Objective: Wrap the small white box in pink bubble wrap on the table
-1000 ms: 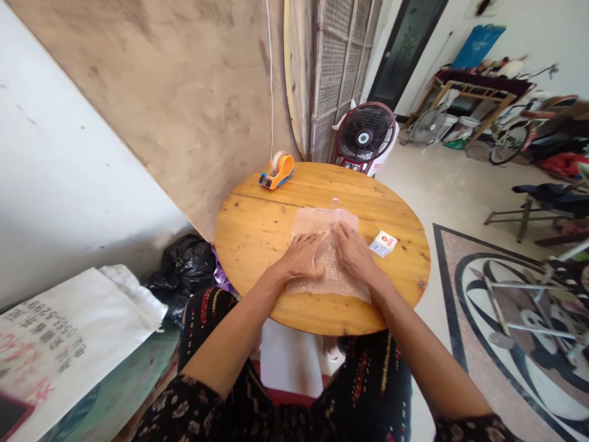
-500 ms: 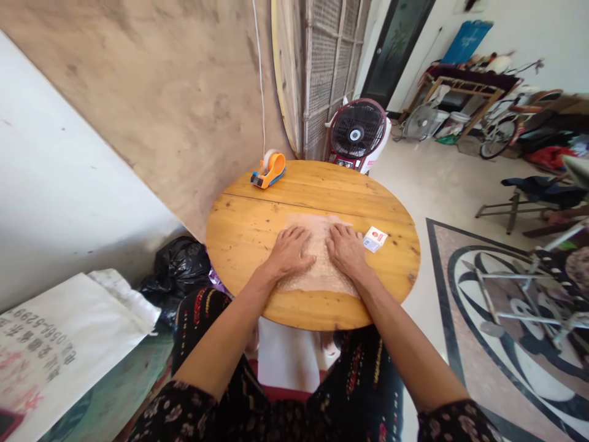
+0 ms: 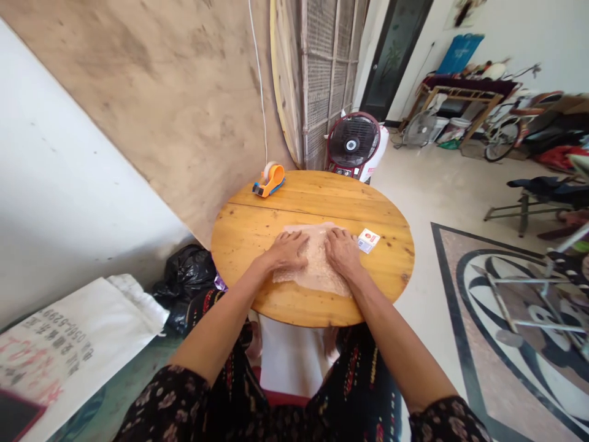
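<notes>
A sheet of clear bubble wrap (image 3: 316, 270) lies on the round wooden table (image 3: 239, 245) in front of me. My left hand (image 3: 289, 250) rests palm down on its left side, fingers slightly bent and apart from the thumb. On the right side of the sheet, my right hand (image 3: 343, 250) presses down with its fingers stretched forward. Just beyond that hand sits a small white box (image 3: 369, 240) with orange and blue print. An orange tape dispenser (image 3: 271, 179) with a roll of tape stands near the table's far left edge.
Behind the table stands a dark red fan (image 3: 353, 144). Wooden boards (image 3: 184, 92) lean along the left. A black plastic bag (image 3: 186, 276) and a white sack (image 3: 87, 325) lie left of the table. A folding chair (image 3: 547, 196) stands to the right.
The view has shifted slightly. Both hands stay on the bubble wrap, the left one's fingers a little more bent, and the sheet's near edge looks more uneven.
</notes>
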### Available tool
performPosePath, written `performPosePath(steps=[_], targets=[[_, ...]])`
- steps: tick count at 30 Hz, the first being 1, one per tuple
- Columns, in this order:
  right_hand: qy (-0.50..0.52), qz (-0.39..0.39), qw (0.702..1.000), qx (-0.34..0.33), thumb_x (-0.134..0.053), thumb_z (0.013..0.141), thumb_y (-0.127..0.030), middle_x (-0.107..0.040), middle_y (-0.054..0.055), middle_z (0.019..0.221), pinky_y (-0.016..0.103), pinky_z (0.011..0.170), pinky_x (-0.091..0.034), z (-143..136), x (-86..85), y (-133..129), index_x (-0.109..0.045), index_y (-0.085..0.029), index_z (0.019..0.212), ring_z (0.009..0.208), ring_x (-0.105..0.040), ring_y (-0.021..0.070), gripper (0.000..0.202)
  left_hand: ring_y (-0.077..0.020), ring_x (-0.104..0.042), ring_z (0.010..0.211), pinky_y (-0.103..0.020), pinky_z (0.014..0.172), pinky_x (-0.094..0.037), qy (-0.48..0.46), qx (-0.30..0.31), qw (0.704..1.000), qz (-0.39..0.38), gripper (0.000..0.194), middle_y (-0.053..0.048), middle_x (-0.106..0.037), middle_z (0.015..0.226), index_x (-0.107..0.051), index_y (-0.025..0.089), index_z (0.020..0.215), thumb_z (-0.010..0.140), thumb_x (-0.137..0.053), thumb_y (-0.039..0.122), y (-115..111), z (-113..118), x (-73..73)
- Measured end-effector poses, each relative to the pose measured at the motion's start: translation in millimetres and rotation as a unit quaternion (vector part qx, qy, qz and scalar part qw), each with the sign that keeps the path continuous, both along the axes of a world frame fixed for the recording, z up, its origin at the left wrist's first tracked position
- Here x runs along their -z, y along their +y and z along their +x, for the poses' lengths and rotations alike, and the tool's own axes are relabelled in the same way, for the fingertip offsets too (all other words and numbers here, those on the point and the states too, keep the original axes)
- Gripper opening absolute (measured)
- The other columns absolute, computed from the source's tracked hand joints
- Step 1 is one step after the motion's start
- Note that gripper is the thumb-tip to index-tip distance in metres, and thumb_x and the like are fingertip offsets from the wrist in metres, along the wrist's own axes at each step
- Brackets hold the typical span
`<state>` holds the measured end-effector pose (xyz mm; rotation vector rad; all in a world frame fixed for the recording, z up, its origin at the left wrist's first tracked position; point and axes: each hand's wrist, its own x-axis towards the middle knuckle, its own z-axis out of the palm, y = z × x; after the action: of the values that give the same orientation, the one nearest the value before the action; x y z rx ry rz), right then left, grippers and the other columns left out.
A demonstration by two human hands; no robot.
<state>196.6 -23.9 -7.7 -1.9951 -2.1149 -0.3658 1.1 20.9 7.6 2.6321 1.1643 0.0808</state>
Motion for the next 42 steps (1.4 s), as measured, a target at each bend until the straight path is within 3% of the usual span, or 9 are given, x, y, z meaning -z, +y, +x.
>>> performPosePath(steps=[4,8,13,18,23,29,34,42], targets=[[0.002,-0.003,1.000,-0.001,-0.030,0.100,-0.028,-0.062,0.016,0.114,0.040,0.082,-0.030,1,-0.4,-1,-0.061,-0.013,0.105,0.103,-0.049,0.0286,0.034,-0.0361,-0.038,0.135,-0.053,0.109,-0.030,0.045,0.039,0.998,0.001,0.069,-0.015,-0.041,0.148,-0.048,0.022,0.137,0.074,-0.062,0.047,13,1,-15.7],[0.002,0.002,1.000,0.004,-0.030,0.101,-0.030,-0.063,0.015,0.112,0.040,0.081,-0.030,2,-0.1,1,-0.061,-0.014,0.105,0.103,-0.050,0.0284,0.036,-0.0297,-0.051,0.122,-0.047,0.104,-0.037,0.026,0.023,0.999,0.028,0.036,-0.009,-0.060,0.127,-0.065,0.024,0.114,0.086,-0.049,0.041,19,9,-16.7],[-0.006,0.003,1.000,0.013,-0.035,0.099,-0.028,-0.064,0.014,0.110,0.040,0.079,-0.030,3,1.4,6,-0.062,-0.014,0.101,0.100,-0.050,0.0284,0.031,-0.0270,-0.054,0.111,-0.043,0.100,-0.040,-0.076,-0.030,0.989,0.122,0.026,-0.010,-0.066,0.109,-0.071,0.019,0.096,0.086,-0.048,0.026,17,19,2.4],[-0.005,0.004,1.000,0.013,-0.040,0.095,-0.024,-0.062,0.015,0.112,0.040,0.081,-0.029,2,2.0,8,-0.063,-0.015,0.101,0.103,-0.047,0.0288,0.025,-0.0239,-0.052,0.115,-0.039,0.103,-0.040,-0.176,0.039,0.973,0.145,0.033,-0.008,-0.064,0.116,-0.068,0.018,0.106,0.079,-0.050,0.014,24,18,23.8],[-0.007,0.009,1.000,0.018,-0.040,0.095,-0.023,-0.063,0.014,0.111,0.040,0.081,-0.028,4,4.9,11,-0.064,-0.014,0.100,0.103,-0.047,0.0286,0.026,-0.0223,-0.055,0.114,-0.038,0.102,-0.043,-0.215,0.071,0.967,0.119,0.043,-0.008,-0.064,0.119,-0.065,0.018,0.114,0.076,-0.047,0.008,32,14,34.2],[-0.012,-0.016,1.000,0.019,-0.036,0.094,-0.013,-0.063,0.013,0.119,0.039,0.082,-0.029,8,8.5,13,-0.063,-0.014,0.111,0.103,-0.050,0.0271,0.031,-0.0245,-0.055,0.114,-0.040,0.104,-0.041,-0.213,0.082,0.967,0.113,0.028,-0.009,-0.064,0.116,-0.067,0.017,0.107,0.084,-0.055,0.026,30,11,28.7],[0.003,-0.004,1.000,0.010,-0.039,0.093,-0.015,-0.061,0.013,0.126,0.040,0.084,-0.029,4,4.0,10,-0.061,-0.013,0.118,0.109,-0.049,0.0281,0.033,-0.0272,-0.053,0.117,-0.042,0.104,-0.040,-0.179,0.083,0.975,0.104,0.037,-0.011,-0.059,0.125,-0.066,0.018,0.110,0.081,-0.063,0.040,26,10,23.1],[0.024,-0.007,0.994,-0.104,-0.040,0.096,-0.024,-0.059,0.012,0.132,0.039,0.096,-0.029,-13,1.4,11,-0.059,-0.014,0.123,0.117,-0.049,0.0262,0.035,-0.0285,-0.050,0.120,-0.043,0.108,-0.037,-0.164,0.084,0.978,0.102,0.051,-0.012,-0.057,0.126,-0.062,0.018,0.119,0.077,-0.064,0.047,25,9,19.1]])
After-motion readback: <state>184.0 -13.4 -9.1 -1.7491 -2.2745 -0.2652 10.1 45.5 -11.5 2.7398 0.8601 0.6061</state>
